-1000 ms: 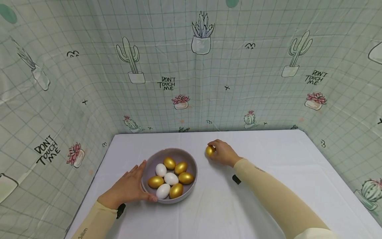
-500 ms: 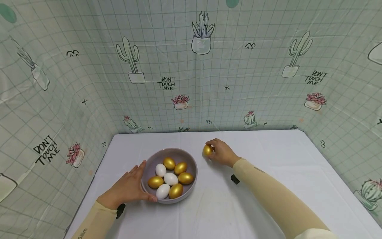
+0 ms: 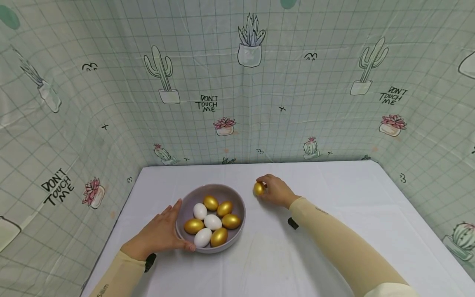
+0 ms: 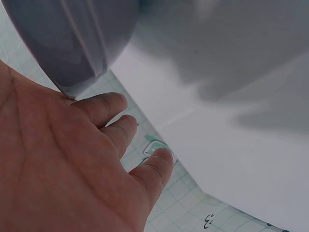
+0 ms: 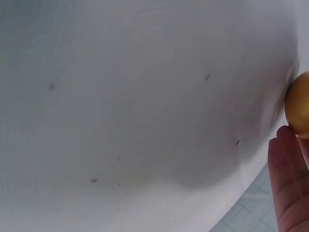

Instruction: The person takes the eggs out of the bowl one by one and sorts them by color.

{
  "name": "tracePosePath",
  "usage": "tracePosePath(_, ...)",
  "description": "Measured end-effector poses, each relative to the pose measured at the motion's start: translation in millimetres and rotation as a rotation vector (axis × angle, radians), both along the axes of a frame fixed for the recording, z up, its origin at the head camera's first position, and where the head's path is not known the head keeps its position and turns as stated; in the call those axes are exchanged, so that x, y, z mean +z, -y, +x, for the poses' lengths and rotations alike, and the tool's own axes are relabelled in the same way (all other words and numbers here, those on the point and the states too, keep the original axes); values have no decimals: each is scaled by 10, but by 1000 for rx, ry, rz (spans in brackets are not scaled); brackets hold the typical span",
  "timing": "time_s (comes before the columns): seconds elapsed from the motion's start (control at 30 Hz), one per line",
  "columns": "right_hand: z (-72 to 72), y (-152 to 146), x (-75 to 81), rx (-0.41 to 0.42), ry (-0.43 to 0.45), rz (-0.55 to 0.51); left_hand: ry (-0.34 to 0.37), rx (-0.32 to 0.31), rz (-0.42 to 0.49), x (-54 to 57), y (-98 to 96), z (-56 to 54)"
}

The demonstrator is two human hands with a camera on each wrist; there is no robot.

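A mauve bowl (image 3: 237, 233) stands left of the table's middle in the head view, holding several golden eggs (image 3: 231, 221) and 3 white eggs (image 3: 213, 222). My left hand (image 3: 161, 231) rests against its left side with fingers spread and thumb along the near rim. In the left wrist view its fingertips (image 4: 113, 101) lie beside the bowl's outer wall (image 4: 91, 38). Right of the bowl, my right hand (image 3: 277, 190) pinches another golden egg (image 3: 258, 189) between thumb and fingers, at or just over the table. Only part of that egg (image 5: 300, 104) enters the right wrist view.
A white cloth (image 3: 256, 264) covers the table. Behind it and at both sides hangs a grid-patterned curtain (image 3: 259, 90) with printed cacti. Black wrist straps (image 3: 150, 262) show under both sleeved forearms (image 3: 341, 243).
My right hand and its golden egg have shifted slightly left toward the bowl, then dipped a touch. The left hand, bowl and eggs inside stay where they were.
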State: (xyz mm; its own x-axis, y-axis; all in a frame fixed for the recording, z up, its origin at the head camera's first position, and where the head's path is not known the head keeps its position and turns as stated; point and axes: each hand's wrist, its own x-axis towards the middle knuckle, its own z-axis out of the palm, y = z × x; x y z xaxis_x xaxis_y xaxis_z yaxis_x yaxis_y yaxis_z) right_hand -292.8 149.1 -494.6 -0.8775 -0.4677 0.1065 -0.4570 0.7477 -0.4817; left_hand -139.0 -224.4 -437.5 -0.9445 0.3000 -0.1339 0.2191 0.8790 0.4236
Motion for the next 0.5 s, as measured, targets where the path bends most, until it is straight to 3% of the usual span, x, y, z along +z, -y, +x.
tracePosePath(0.5, -2, -8, 19, -15, 25, 49, 22, -12, 20, 19, 13, 0)
